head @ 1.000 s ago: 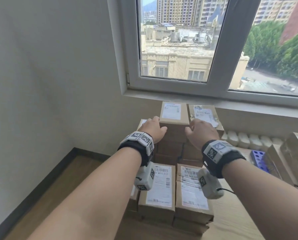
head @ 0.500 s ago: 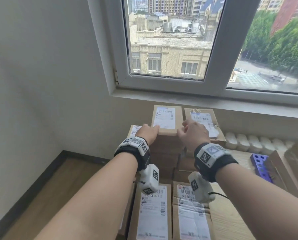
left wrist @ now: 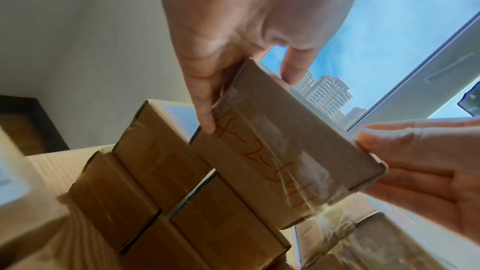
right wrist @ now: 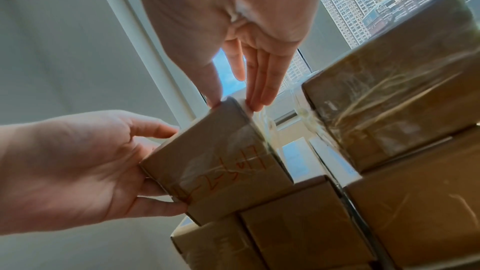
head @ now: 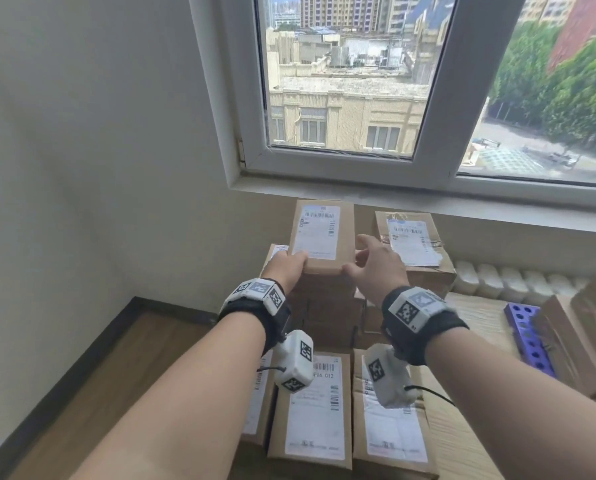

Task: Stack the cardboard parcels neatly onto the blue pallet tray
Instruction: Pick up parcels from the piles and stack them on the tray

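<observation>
A brown cardboard parcel [head: 321,237] with a white label lies at the top of the tall stack [head: 327,306] under the window. My left hand [head: 291,263] grips its near left corner, thumb on the front face [left wrist: 280,151]. My right hand [head: 358,259] pinches the near right corner, thumb in front and fingers [right wrist: 257,98] along the right side. Red writing under clear tape shows on that front face [right wrist: 215,161]. A slice of the blue pallet tray [head: 527,336] shows at the right, mostly hidden by parcels.
A second labelled parcel [head: 414,247] tops the neighbouring stack to the right. Lower parcels [head: 312,410] lie in front, below my wrists. More parcels [head: 587,323] lean at the far right. A white radiator [head: 518,282] runs under the window sill. The wall stands close on the left.
My right hand has opened from a fist against the front face and slid its fingers along the parcel's right side. A gap now shows between this parcel and its right neighbour.
</observation>
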